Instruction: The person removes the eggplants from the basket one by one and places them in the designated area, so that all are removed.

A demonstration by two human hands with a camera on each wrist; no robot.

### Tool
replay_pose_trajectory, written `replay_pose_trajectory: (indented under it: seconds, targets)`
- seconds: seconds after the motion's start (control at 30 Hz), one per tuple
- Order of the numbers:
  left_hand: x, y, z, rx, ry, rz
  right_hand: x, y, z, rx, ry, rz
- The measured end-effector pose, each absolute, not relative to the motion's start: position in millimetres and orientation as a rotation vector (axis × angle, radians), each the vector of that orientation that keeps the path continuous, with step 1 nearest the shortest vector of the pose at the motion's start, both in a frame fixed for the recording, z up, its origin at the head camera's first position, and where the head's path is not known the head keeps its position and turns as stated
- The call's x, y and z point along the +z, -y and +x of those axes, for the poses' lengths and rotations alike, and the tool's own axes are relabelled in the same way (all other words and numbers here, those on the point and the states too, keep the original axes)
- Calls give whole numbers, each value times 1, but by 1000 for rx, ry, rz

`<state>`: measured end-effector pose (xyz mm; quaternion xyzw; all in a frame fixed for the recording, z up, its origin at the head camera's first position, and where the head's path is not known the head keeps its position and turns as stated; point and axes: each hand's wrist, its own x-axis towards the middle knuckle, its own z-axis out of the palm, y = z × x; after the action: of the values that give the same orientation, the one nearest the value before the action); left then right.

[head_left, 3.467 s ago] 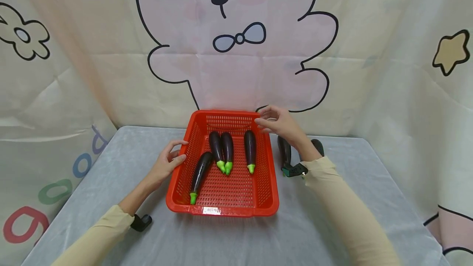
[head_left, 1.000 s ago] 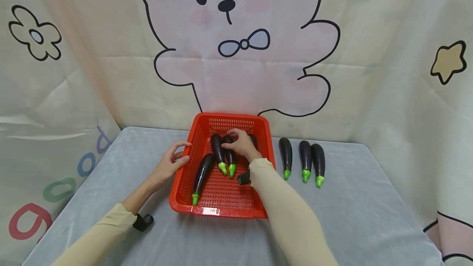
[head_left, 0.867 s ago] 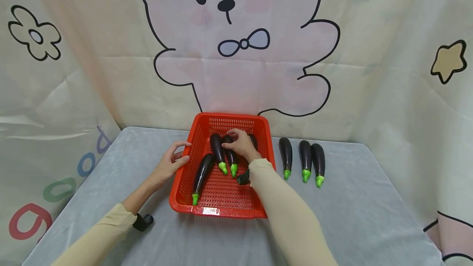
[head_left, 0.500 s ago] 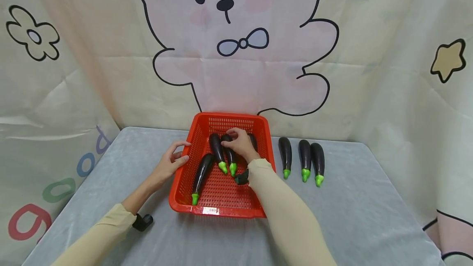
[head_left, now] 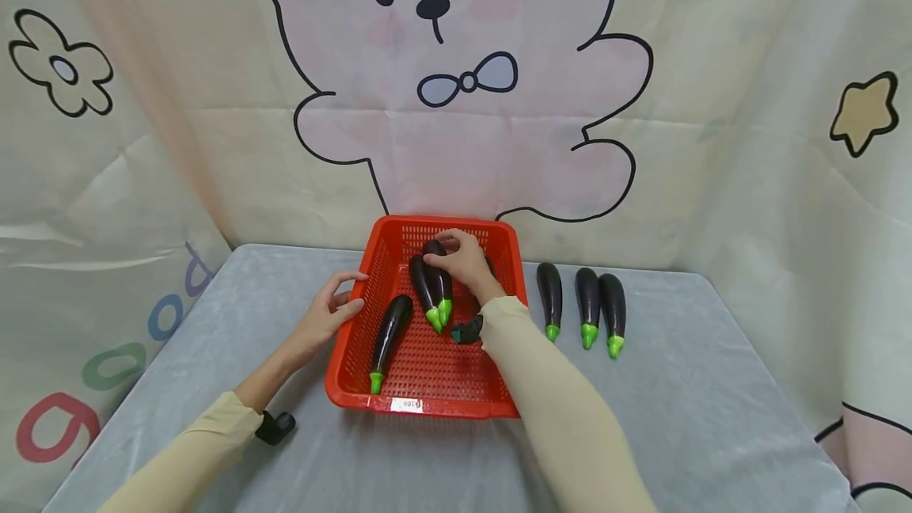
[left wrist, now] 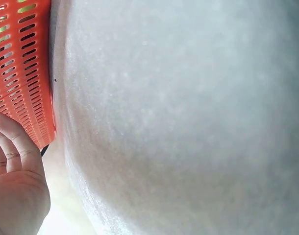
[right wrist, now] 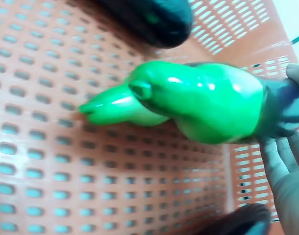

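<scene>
**Eggplant (head_left: 445, 285) pinched in the basket (head_left: 356, 400)**

Right hand (head_left: 465, 261) has its fingers pinching the dark end, just beside another eggplant (head_left: 422, 282). Left hand (head_left: 324, 311) has fingers loosely spread, touching the basket's side. Three more eggplants (head_left: 588, 301) on the tabletop (head_left: 684, 386).

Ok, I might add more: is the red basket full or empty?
Neither: the red basket is partly filled; eggplants lie inside, yet much bottom shows.

From my end I get a red basket (head_left: 463, 408), slotted in rows; eggplants (head_left: 389, 339) glossy purple-black, stem ends (head_left: 376, 383) bright green; sleeves (head_left: 570, 398) beige; tabletop (head_left: 684, 386) pale grey; backdrop (head_left: 228, 141) cream, printed with a black-outlined pink bear (head_left: 456, 153), yellow star (head_left: 864, 112)
</scene>
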<state>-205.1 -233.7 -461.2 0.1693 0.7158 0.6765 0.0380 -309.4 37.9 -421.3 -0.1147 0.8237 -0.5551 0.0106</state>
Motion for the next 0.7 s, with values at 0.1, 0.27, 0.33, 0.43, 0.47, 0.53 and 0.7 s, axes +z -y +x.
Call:
replay_pose_trajectory:
  seconds: [0.1, 0.27, 0.33, 0.43, 0.47, 0.53, 0.7]
  targets:
    - [-460, 234, -205, 2071, -2198, 516, -412, -40, -311, -1752, -2558, -388]
    - [-460, 233, -205, 2071, -2197, 505, -397, -50, -311, -1743, -2550, -425]
    - [-460, 233, -205, 2074, -2195, 509, -391, -55, -311, -1736, -2548, -432]
    - [-461, 234, -205, 2079, -2191, 507, -382, -64, -309, -1727, -2537, -450]
    - [-461, 234, -205, 2082, -2189, 507, -378, -67, -309, -1732, -2528, -459]
    - [-461, 234, -204, 2087, -2186, 506, -372, -73, -309, -1750, -2514, -475]
    - [-460, 234, -204, 2100, -2179, 516, -359, -90, -307, -1815, -2475, -517]
